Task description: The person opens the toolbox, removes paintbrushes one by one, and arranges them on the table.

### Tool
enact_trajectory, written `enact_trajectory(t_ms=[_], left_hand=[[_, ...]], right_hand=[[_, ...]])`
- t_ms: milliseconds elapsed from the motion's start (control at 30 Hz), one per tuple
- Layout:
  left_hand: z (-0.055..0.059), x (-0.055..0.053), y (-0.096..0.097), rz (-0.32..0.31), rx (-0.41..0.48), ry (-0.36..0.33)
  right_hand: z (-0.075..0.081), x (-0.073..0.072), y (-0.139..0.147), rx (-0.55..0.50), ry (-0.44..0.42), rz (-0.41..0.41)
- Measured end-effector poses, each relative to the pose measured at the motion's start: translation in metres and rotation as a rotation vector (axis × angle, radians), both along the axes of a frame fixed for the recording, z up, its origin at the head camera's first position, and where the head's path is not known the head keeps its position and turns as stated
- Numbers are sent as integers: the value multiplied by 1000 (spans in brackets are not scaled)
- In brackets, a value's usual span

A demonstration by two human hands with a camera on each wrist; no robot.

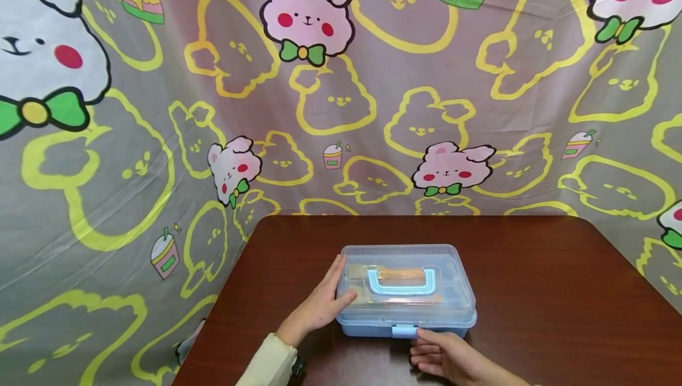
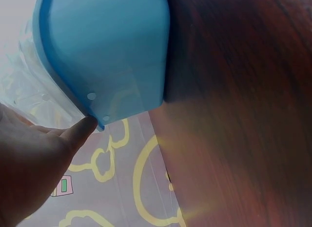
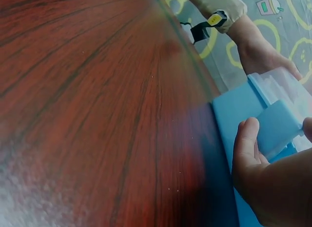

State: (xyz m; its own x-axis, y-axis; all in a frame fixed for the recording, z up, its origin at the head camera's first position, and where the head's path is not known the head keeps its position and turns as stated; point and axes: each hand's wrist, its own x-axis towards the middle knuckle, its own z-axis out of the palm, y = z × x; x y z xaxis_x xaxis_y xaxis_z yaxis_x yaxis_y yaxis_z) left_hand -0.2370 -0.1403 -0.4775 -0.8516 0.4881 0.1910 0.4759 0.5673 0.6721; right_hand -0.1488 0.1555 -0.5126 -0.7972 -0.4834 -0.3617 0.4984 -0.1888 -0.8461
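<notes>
A plastic storage box with a clear lid and pale blue base stands on the table; the lid is down. My left hand rests along the lid's left side with fingers straight and thumb over the top edge. In the left wrist view, the hand touches the lid's rim beside the blue base. At the front, my right hand holds the blue latch between thumb and fingers. The latch stands out from the box in the right wrist view. Blurred contents show through the lid.
A light blue carry handle lies on the lid. The dark reddish wooden table extends around the box. Patterned cloth hangs behind and at both sides of it.
</notes>
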Motion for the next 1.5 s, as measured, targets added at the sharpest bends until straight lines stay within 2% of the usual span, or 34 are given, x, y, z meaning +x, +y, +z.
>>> enact_trajectory(t_ms=[167,900,1200,1367,1500], left_hand=[[0,0,0,-4,2,-9],[1,1,1,5,-2,-10],[1,2,1,4,1,-26],[0,2,1,7,5,-30],[0,2,1,5,14,-23]], right_hand=[[0,-3,3,-48,12,37],[-1,0,5,34,61,41],[4,1,7,232,168,56],[8,4,13,323,306,73],[17,9,21,464,410,119]])
